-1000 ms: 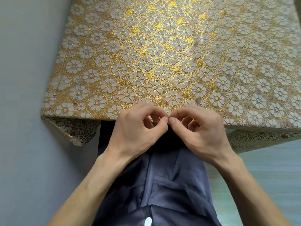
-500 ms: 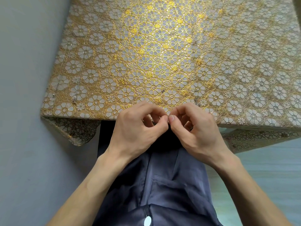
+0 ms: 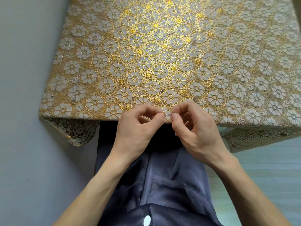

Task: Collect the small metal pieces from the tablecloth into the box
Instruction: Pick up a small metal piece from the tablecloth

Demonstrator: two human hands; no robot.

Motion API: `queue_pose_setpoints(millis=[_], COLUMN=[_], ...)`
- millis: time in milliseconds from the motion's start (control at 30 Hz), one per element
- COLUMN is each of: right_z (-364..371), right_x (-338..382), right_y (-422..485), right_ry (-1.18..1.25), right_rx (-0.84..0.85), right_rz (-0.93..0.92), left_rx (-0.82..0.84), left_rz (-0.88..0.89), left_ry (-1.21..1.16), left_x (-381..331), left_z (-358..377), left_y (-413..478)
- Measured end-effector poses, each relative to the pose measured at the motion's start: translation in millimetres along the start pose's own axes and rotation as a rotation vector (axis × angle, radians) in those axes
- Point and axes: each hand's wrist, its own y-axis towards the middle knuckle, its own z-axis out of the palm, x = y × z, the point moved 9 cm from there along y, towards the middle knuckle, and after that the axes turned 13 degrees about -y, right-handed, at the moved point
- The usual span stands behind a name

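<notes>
A gold floral tablecloth [image 3: 162, 51] covers the table. My left hand [image 3: 138, 128] and my right hand [image 3: 197, 129] meet at its near edge, each with thumb and forefinger pinched. A thin small metal piece [image 3: 168, 114] spans the narrow gap between the two pinches, just above the cloth. Other small metal pieces lie on the cloth: one [image 3: 162, 91] beyond my hands, one [image 3: 199, 103] by my right knuckles, and one [image 3: 72, 101] near the left edge. No box is in view.
The cloth hangs over the table's near edge, with a corner [image 3: 76, 134] drooping at the left. A grey wall [image 3: 24, 79] runs along the table's left side. My dark trousers [image 3: 154, 185] fill the space below the table edge.
My fingertips touched each other before; now the hands have drawn slightly apart, leaving a small gap with the thin piece across it. Both hands stay at the cloth's near edge.
</notes>
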Motion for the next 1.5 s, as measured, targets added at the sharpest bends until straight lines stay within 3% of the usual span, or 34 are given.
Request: queue_pose_setpoints(millis=[267,767,1067,1167,1300,1500], right_z=[0.6,5.5,25.2,25.9,19.4,17.2], right_x=[-0.4,1.9,-11.7,-12.0,-9.6,-11.6], right_y=[0.8,1.3,-5.5,-5.8,-3.2,-3.8], right_ry=[-0.029,-0.053,0.361,0.419,0.257,0.257], right_rx=[0.011,0.037,0.241,0.262,0.197,0.153], right_rz=[-0.026,-0.016,0.249,0.276,0.232,0.238], left_rx=[0.073,0.050,0.064,0.118,0.099,0.104], left_rz=[0.017,0.089,0.296,0.209,0.145,0.057], left_ry=[0.093,0.169,0.286,0.200,0.200,0.175], left_x=[-4.6,-8.7,-27.8,-17.0,-8.2,3.5], left_z=[1.6,-1.9,1.7,2.6,-0.2,-1.0], left_y=[-0.8,-2.3,-7.0,-2.8,-0.6,-7.2])
